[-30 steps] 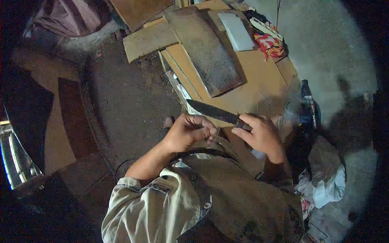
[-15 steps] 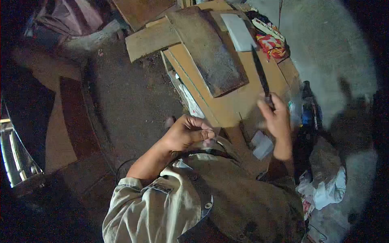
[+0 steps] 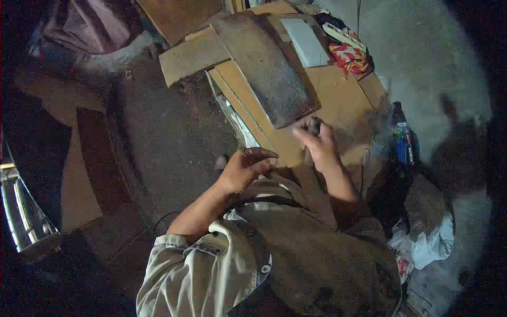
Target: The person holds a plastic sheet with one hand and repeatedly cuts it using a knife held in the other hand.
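My right hand (image 3: 321, 143) is closed round the dark handle of a knife (image 3: 315, 126), above the front part of the tan board (image 3: 338, 90). The blade is too thin or blurred to make out clearly. My left hand (image 3: 247, 168) is held low in front of my shirt, thumb and fingers curled toward each other. Whatever lies between its fingertips, if anything, is too small to tell. A dark, worn panel (image 3: 269, 68) lies on the tan board beyond both hands.
A white flat block (image 3: 306, 43), a red and yellow cloth (image 3: 349, 59) and a pale strip (image 3: 344, 37) lie at the board's far right. A dark bottle (image 3: 398, 119) stands right of it. White plastic bags (image 3: 430, 245) lie at lower right.
My right hand has swung left with the knife, whose blade pointed away over the board half a second ago. My left hand has stayed almost in place, its fingertips slightly farther apart.
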